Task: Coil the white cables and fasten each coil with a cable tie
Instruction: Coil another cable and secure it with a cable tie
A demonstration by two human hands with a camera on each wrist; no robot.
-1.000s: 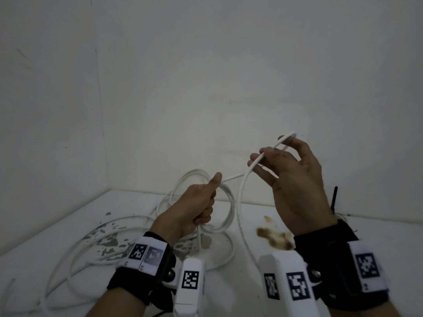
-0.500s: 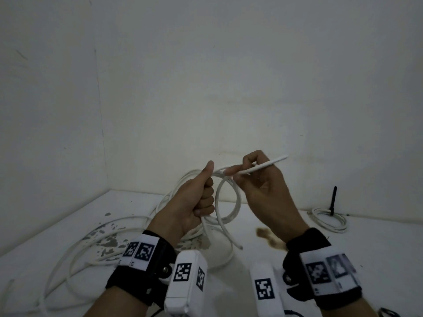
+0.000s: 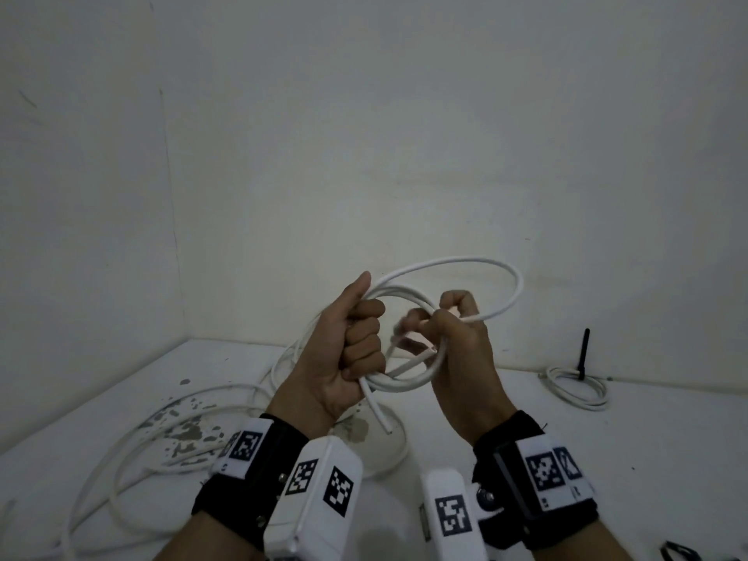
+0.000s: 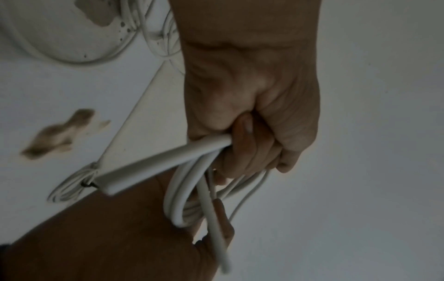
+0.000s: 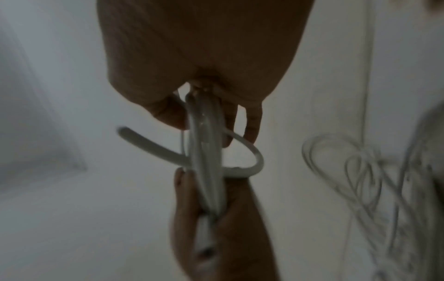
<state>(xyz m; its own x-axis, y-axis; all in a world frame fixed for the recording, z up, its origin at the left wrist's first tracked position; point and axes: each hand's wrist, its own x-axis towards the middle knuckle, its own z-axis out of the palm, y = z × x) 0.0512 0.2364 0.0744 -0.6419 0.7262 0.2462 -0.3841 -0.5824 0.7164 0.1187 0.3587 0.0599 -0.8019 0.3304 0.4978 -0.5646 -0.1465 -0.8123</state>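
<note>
Nearest me, my left hand (image 3: 348,350) is fisted round the stacked turns of the round-section, smooth white plastic cable coil (image 3: 409,378), thumb up, with one cut end hanging just below the fist. Just right of the coil, my right hand (image 3: 461,342) pinches the last wide loop, its blurred fingers seeming to work the free tail through the turns. I judge this coil wound but not yet tied; no tie is on it. Left of the coil and beyond it, loose white cable (image 3: 170,439) sprawls over the stained white tabletop (image 3: 506,402), still to be coiled. Farther right of the coil lies a small finished white bundle (image 3: 574,388) with a stiff black cable tie (image 3: 584,354) standing upright.
</note>
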